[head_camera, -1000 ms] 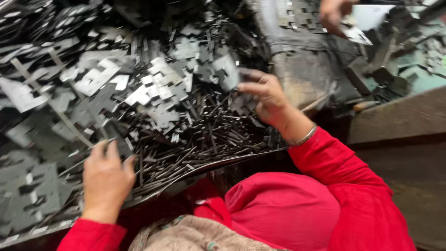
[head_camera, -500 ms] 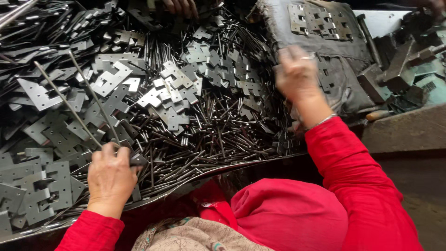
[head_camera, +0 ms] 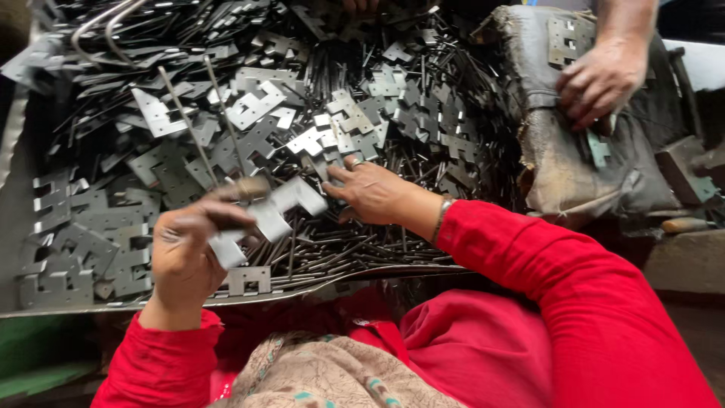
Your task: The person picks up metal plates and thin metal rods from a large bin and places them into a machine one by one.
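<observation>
Nearest, the left hand point(head_camera: 185, 253) grips 1 notched metal plate point(head_camera: 264, 215) (blurred), fingers curled around it. Just beyond, the right hand point(head_camera: 374, 193) spreads loosely over thin rods point(head_camera: 340, 249). Farther off, a co-worker's hand point(head_camera: 600, 79) presses worn sacking point(head_camera: 559, 166).

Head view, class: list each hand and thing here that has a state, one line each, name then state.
Left hand: closed around a notched metal plate, raised above the pile.
Right hand: fingers spread, resting on the thin metal rods.
Ring: worn on a right-hand finger.
Bangle: worn on the right wrist.
Metal tray: heaped with plates and rods.
Another person's hand: pressing on a worn dark bag.
</observation>
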